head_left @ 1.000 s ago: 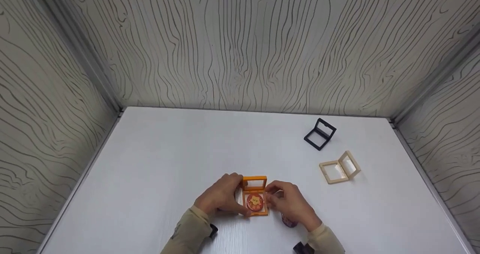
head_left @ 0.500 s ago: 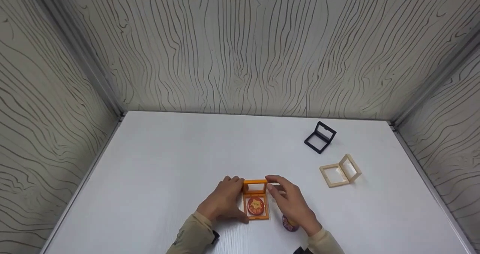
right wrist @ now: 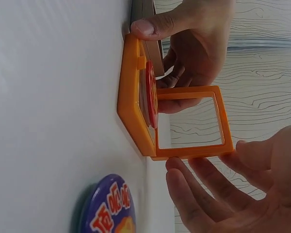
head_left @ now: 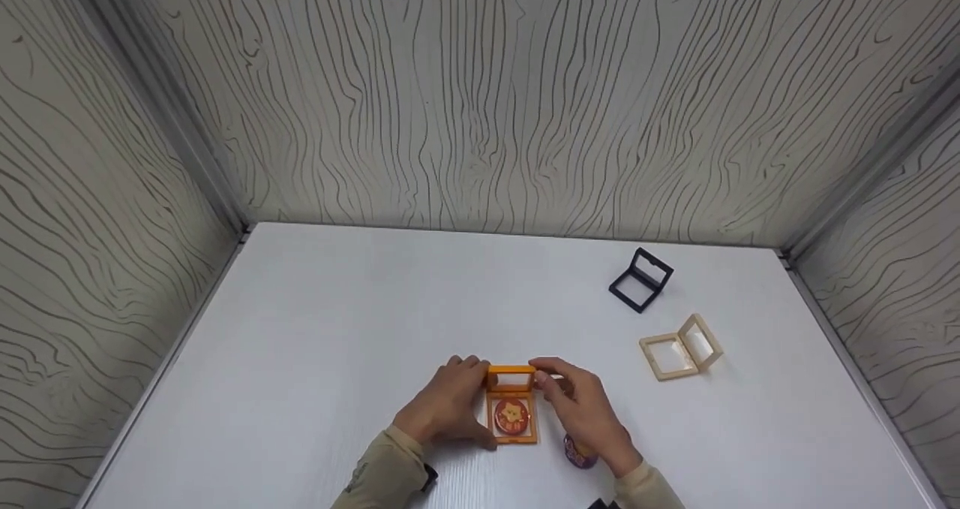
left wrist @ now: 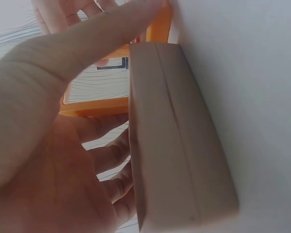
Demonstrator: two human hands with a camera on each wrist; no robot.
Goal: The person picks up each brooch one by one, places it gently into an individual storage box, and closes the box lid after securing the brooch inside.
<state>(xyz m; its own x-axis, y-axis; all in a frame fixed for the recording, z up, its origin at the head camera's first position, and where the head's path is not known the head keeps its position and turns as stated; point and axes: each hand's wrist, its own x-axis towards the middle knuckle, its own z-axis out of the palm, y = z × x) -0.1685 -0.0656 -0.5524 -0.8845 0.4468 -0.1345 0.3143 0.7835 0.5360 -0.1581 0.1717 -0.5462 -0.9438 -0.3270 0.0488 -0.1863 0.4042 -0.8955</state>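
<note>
An orange hinged display frame (head_left: 512,443) sits on the table with its lid raised. In its base lies a round red badge (head_left: 512,417) with a yellow star figure. My left hand (head_left: 445,405) holds the frame's left side, thumb on the front corner, fingers by the lid. My right hand (head_left: 585,408) holds the raised lid's right edge between thumb and fingers. Next to my right wrist lies a purple round badge (head_left: 579,453), partly hidden in the head view; its coloured lettering shows in the right wrist view. A plain brown block-like object (left wrist: 179,141) appears beside my left palm.
At the back right of the white table (head_left: 360,306) stands a black hinged frame (head_left: 636,293), its lid up. A cream hinged frame (head_left: 671,377) stands nearer, also opened. Wood-grain-patterned panels (head_left: 480,103) enclose the back and both sides.
My right hand has moved from beside the base of the orange frame up to its raised lid. My left hand keeps its place. The view has shifted slightly.
</note>
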